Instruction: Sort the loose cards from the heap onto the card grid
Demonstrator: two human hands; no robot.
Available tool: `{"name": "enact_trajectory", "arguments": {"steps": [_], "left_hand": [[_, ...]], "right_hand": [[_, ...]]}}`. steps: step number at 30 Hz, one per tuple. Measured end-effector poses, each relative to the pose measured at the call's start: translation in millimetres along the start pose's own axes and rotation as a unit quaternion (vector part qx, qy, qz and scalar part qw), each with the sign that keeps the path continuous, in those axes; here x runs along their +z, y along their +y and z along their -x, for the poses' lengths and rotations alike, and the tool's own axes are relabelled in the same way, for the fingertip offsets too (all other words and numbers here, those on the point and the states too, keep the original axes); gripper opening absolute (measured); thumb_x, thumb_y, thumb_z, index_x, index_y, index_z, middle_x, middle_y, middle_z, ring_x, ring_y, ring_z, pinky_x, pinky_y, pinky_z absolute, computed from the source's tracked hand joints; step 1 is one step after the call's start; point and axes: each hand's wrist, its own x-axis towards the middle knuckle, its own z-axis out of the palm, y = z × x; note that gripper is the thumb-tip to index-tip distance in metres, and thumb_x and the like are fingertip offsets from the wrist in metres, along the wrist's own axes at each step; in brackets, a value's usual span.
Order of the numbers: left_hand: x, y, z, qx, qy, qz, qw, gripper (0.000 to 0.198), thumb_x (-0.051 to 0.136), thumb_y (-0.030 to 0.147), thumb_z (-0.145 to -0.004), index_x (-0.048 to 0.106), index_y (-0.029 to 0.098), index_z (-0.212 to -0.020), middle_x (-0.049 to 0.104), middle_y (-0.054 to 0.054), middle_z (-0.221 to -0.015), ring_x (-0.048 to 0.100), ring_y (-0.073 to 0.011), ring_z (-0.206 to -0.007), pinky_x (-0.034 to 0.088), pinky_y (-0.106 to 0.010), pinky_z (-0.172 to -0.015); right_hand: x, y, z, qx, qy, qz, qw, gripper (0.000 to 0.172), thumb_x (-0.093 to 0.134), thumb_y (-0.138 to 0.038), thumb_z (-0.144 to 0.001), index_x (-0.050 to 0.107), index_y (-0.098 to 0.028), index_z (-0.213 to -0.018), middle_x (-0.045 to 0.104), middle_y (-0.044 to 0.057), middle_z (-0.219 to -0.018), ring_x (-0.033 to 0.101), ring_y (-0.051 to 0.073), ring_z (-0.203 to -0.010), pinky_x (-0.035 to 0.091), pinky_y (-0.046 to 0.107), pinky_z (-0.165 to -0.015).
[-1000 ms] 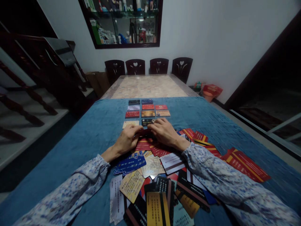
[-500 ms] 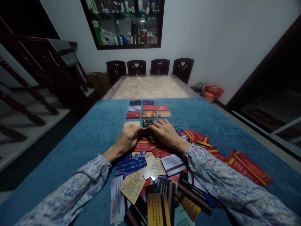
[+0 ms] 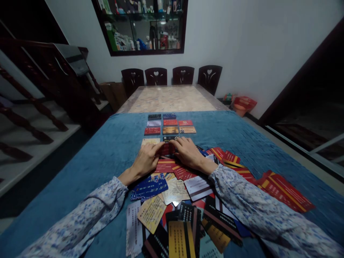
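My left hand [image 3: 146,159] and my right hand [image 3: 188,152] meet over a dark red card [image 3: 167,149] and pinch its two ends just above the blue cloth [image 3: 113,150]. Just beyond the red card lie a cream card [image 3: 150,141] and a black card [image 3: 168,138], the near end of a neat grid of cards [image 3: 170,126] laid in three columns. A loose heap of many mixed cards [image 3: 177,200] spreads between my forearms toward me. Both sleeves are pale with a small floral print.
More red-and-yellow cards [image 3: 285,191] lie scattered at the right on the cloth. Past the cloth the marble tabletop [image 3: 169,98] runs to several dark chairs [image 3: 172,76] by the wall. A wooden staircase [image 3: 40,93] stands at the left.
Both hands have edged slightly forward with the red card held between them; more of the card shows between the fingers now. The card piles have not moved.
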Motion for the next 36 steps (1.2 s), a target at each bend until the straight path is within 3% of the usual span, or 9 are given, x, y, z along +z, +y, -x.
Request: {"name": "enact_trajectory", "arguments": {"steps": [10,22,28,36], "left_hand": [[-5.0,2.9,-3.7,0.017,-0.005,-0.013,1.0,0.056,0.05,0.014,-0.09,0.051,0.016,-0.146,0.066,-0.015,-0.111,0.059,-0.029,-0.103,0.051,-0.048,-0.095],[-27.7,8.7,-11.7,0.024,-0.02,-0.043,0.999,0.06,0.057,0.017,-0.089,0.048,0.017,-0.148,0.064,-0.014,-0.116,0.056,-0.0306,-0.107,0.046,-0.048,-0.093],[-39.0,-5.9,-20.2,0.035,-0.02,-0.025,0.999,0.058,0.061,0.024,-0.089,0.047,0.013,-0.145,0.061,-0.018,-0.129,0.056,-0.0324,-0.115,0.047,-0.05,-0.099],[-61.8,-38.1,-36.0,0.046,-0.035,-0.083,0.995,0.055,0.06,0.031,-0.092,0.05,0.015,-0.143,0.058,-0.018,-0.13,0.054,-0.0321,-0.115,0.047,-0.047,-0.097]], "right_hand": [[-2.1,0.0,0.2,-0.009,0.026,0.016,0.999,0.048,0.067,-0.016,-0.089,0.058,-0.013,-0.136,0.064,0.018,-0.119,0.052,0.03,-0.107,0.039,0.038,-0.084],[-13.4,-3.0,-1.7,-0.024,0.06,0.079,0.995,0.041,0.063,-0.025,-0.092,0.059,-0.013,-0.132,0.065,0.017,-0.116,0.05,0.03,-0.105,0.034,0.039,-0.085],[-26.0,1.9,-15.1,-0.041,0.035,0.075,0.996,0.048,0.065,-0.031,-0.091,0.056,-0.013,-0.135,0.063,0.018,-0.12,0.049,0.031,-0.109,0.035,0.04,-0.087],[-28.9,9.2,-60.2,-0.034,-0.019,0.062,0.997,0.049,0.063,-0.038,-0.092,0.056,-0.017,-0.136,0.058,0.02,-0.126,0.044,0.034,-0.114,0.037,0.041,-0.084]]}}
